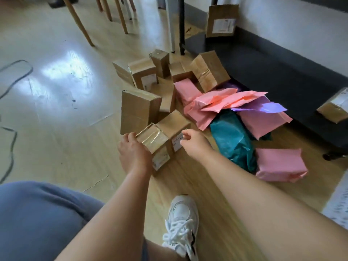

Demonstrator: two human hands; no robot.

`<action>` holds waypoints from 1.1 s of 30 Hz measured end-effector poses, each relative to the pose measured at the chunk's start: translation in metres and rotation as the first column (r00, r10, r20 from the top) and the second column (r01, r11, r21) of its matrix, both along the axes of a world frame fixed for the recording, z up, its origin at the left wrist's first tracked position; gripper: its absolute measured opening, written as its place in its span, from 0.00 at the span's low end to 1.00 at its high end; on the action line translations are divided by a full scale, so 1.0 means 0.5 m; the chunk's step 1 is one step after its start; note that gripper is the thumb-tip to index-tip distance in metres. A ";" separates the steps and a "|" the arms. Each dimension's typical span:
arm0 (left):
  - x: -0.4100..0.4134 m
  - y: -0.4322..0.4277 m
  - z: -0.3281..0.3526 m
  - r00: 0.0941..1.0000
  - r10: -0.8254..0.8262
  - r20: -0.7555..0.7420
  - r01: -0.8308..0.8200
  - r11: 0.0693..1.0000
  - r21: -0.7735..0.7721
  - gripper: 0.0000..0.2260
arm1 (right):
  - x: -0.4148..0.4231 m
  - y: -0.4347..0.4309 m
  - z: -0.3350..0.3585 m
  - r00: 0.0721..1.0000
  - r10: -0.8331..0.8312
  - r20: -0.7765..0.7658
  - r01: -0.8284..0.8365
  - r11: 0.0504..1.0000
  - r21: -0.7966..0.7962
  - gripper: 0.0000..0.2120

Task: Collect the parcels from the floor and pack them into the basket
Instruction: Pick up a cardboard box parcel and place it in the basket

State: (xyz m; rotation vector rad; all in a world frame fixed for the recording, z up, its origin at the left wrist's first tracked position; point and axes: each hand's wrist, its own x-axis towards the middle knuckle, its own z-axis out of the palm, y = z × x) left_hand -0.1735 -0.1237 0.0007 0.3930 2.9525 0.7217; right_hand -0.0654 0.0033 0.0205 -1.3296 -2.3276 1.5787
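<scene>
Cardboard box (pixel 156 142), taped, sat on floor (pixel 56 129) before parcel heap. Left grip (pixel 131 149) curled round its left edge; right grip (pixel 194 142) hung loose beside second box (pixel 173 125), holding nothing. Box looked stiff, light; tape slick, so opposite bare sides suited best.

- small brown cardboard box with shiny clear tape over its top (pixel 154 140): nearest, on the floor, white label on its side, the left hand (pixel 131 149) gripping its left edge
- plain brown cardboard box with a white label (pixel 174 127): touching it, behind right
- tall flat brown cardboard box (pixel 138 110): upright, just behind
- huddle of brown cardboard boxes (pixel 145 72): further back, some tilted
- heap of pink plastic mailers (pixel 226 102): overlapping a purple mailer (pixel 263 107) and a crumpled teal bag (pixel 231 136)
- pink wrapped parcel (pixel 280 164): lying beside the teal bag
</scene>
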 end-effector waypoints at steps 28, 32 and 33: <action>0.107 -0.018 0.134 0.775 0.085 0.626 -0.311 0.914 0.261 0.12 | 0.049 -0.036 0.077 0.996 -0.077 0.049 0.070 0.989 0.130 0.16; 0.154 -0.001 0.183 0.787 -0.072 0.612 -0.199 0.910 0.363 0.15 | 0.112 -0.024 0.118 0.979 -0.200 -0.033 0.203 0.971 0.128 0.20; 0.165 0.008 0.193 0.776 -0.128 0.617 -0.170 0.900 0.401 0.17 | 0.134 -0.018 0.130 0.973 -0.220 -0.066 0.227 0.967 0.120 0.17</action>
